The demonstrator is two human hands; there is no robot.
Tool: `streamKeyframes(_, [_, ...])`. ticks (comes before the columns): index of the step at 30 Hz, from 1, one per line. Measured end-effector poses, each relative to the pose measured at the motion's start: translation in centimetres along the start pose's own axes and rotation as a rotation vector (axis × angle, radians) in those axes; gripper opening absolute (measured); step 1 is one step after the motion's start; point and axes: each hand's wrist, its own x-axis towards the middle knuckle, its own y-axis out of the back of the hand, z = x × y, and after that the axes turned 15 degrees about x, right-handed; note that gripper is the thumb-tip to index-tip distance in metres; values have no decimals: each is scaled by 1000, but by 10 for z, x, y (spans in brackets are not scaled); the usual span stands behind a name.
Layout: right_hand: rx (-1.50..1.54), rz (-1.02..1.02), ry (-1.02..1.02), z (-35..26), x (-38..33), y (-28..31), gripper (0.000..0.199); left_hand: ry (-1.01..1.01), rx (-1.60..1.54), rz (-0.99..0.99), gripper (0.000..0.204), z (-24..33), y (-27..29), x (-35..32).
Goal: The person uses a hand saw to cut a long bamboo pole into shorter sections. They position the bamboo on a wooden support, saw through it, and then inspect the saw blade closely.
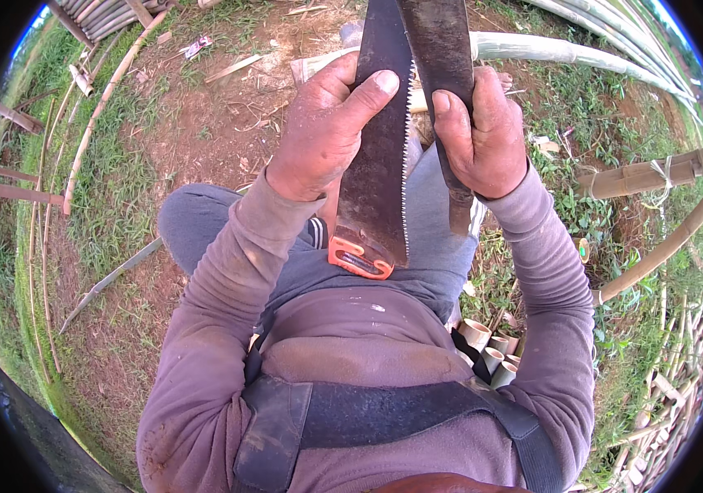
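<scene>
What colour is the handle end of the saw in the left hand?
Orange, at the base of the rusty dark saw blade; the handle shows in the head view.

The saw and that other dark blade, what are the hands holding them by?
The left hand grips the saw by its rusty blade, above the orange handle. The right hand grips the dark flat blade around its middle.

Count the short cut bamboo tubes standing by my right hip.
4 visible, clustered together: one, one, one, one. My right sleeve may hide more.
</scene>
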Motion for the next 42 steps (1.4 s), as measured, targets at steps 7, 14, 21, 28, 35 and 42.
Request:
streamKeyframes(7, [-29,-1,8,2,3,-1,23,-5,-22,10,32,2,-3,0])
streamKeyframes(14, [-43,-27,39,5,5,0,26,-16,4,-48,35,0,2,3])
streamKeyframes(21, [-64,-31,74,1,7,-1,27,-77,23,-77,36,2,0,2])
streamKeyframes(28, [63,-25,43,-3,3,-5,24,-68,60,-106,37,6,0,0])
streamKeyframes(35, [170,-25,-19,-12,-1,-5,23,-136,137,-84,37,5,-4,-2])
streamKeyframes(42, [255,5,-36,-21,-2,-6,21,-170,166,-59,36,4,-9,-5])
